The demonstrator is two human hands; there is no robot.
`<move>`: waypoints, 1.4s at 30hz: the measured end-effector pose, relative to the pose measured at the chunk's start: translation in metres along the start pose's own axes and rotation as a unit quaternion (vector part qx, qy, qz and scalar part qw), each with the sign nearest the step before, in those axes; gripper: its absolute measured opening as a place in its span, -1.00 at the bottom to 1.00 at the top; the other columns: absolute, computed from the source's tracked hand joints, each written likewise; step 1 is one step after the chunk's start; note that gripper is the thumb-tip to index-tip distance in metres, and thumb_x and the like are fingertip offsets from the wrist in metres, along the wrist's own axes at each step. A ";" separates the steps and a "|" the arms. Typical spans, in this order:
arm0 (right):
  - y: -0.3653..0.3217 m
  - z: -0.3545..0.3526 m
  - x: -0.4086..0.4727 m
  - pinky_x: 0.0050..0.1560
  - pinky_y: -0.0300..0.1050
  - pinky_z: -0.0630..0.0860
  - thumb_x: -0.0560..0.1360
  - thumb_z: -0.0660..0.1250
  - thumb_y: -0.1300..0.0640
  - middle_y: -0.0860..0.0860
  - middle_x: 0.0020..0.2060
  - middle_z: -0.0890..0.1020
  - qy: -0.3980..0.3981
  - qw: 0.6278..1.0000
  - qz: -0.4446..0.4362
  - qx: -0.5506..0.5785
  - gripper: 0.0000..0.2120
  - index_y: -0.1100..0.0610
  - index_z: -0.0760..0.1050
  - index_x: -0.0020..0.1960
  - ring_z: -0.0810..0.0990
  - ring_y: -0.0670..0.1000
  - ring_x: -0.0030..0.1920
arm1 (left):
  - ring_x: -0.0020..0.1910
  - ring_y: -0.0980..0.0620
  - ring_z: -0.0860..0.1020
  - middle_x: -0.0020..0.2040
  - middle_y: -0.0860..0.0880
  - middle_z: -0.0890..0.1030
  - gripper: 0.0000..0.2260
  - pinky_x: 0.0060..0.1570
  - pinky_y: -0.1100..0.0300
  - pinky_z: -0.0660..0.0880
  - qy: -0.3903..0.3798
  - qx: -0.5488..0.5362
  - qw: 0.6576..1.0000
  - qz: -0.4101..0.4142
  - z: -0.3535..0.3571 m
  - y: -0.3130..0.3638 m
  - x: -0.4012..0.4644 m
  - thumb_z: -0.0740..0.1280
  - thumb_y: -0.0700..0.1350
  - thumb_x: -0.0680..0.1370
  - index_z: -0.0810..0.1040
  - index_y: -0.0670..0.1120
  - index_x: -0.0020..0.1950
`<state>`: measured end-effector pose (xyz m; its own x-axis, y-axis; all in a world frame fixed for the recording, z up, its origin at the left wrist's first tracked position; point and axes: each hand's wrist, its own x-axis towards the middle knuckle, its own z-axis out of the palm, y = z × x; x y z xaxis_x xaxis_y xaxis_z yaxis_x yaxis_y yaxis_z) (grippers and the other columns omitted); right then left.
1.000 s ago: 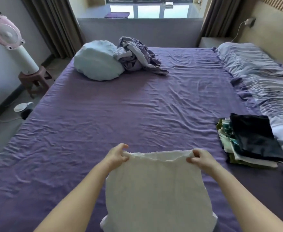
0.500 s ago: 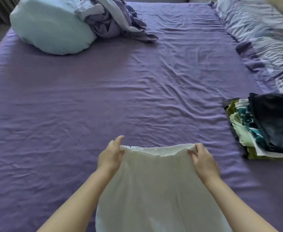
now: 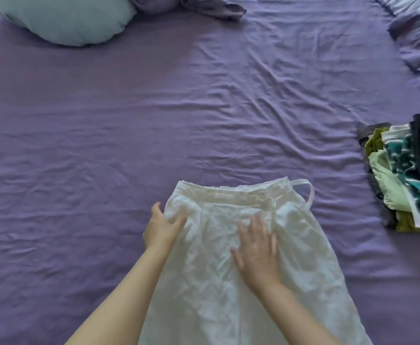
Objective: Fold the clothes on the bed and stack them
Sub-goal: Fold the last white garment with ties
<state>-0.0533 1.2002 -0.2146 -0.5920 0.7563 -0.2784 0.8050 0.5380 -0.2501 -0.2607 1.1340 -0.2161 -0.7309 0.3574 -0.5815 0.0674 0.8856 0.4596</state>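
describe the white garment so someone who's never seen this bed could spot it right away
On the purple bed sheet, look at the near edge. The white garment lies spread flat under the left hand and right hand. Unlike the folded stack to its right, it is plain white and unfolded, with a buttoned waistband and loop.

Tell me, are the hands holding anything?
No grip shows: right hand lies flat on the white skirt; left hand touches its left edge below the waistband.

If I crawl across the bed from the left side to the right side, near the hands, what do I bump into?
Left hand → white garment → right hand, flat on the garment → white loop at its waistband → stack of folded clothes.
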 end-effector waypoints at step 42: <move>0.000 0.013 -0.077 0.12 -0.12 0.43 0.46 0.20 0.32 0.04 0.51 0.03 0.024 0.924 0.268 0.272 -0.18 -0.12 -0.13 0.54 0.27 0.05 0.42 | 0.54 -0.12 -0.03 0.57 -0.05 0.02 -0.35 0.46 -0.04 0.03 -0.085 0.462 0.759 0.451 0.078 0.112 -0.021 0.13 -0.33 0.54 0.03 0.09 0.56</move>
<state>-0.0081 1.1377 -0.2056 -0.1000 0.8827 -0.4591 0.8354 -0.1762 -0.5206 -0.1851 1.2485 -0.2047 -0.0113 0.9052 -0.4248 0.9932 0.0594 0.1000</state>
